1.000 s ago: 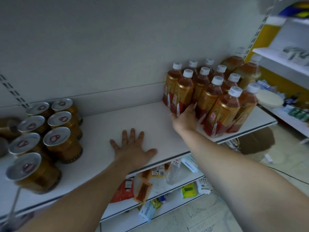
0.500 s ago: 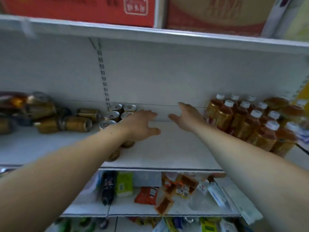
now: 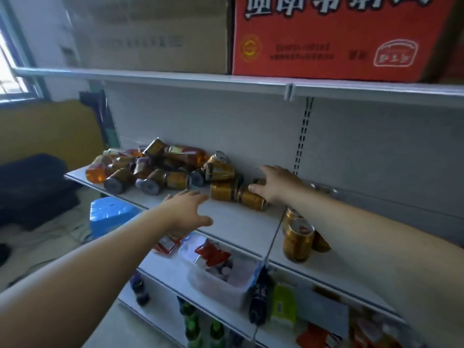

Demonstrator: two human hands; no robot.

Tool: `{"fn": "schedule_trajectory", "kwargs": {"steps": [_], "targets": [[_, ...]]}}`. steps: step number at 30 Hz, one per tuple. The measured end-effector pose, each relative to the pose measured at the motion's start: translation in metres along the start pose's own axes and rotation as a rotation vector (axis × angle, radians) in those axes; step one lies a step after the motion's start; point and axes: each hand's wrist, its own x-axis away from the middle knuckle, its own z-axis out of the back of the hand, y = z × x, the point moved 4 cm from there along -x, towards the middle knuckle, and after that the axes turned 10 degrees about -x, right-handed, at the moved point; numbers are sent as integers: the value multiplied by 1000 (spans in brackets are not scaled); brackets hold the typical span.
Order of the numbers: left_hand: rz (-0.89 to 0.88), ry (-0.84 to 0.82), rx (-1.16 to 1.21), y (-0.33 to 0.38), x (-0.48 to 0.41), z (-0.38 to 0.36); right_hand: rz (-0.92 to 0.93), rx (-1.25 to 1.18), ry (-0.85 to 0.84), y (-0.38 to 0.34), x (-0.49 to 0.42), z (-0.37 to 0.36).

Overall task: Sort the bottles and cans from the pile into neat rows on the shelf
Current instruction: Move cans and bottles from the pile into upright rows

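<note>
Nearest us, a few upright cans (image 3: 297,238) stand on the shelf (image 3: 238,222) under our right forearm, back on the wrist side of the right hand (image 3: 276,185). Our left hand (image 3: 185,209) hovers low over bare shelf with its fingers straight and spread, holding nothing. The right hand is also spread and holds nothing, palm down and thumb out to the left. A lying can (image 3: 252,200) sits directly beneath its thumb and palm, though we cannot tell whether skin meets metal. That can's long axis runs sideways across our reach, so we judge the fingers would close over its round flank from above. A second lying can (image 3: 222,190) rests just left of the thumb, between our two hands. Beyond the left fingertips and further left, the pile (image 3: 150,172) of bottles and cans lies jumbled against the back panel. The right hand is clearly the nearer one.
</note>
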Motion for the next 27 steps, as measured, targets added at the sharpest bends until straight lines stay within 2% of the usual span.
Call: {"fn": "schedule_trajectory", "kwargs": {"steps": [7, 13, 22, 27], "targets": [[97, 27, 23, -149, -2, -17, 25, -5, -16, -111, -73, -75], [177, 14, 112, -250, -21, -24, -11, -42, -74, -170, -117, -123], [284, 24, 235, -333, -73, -44, 10, 24, -147, -214, -193, -178], [355, -45, 224, -355, -120, -58, 81, 108, -188, -230, -245, -206]]}}
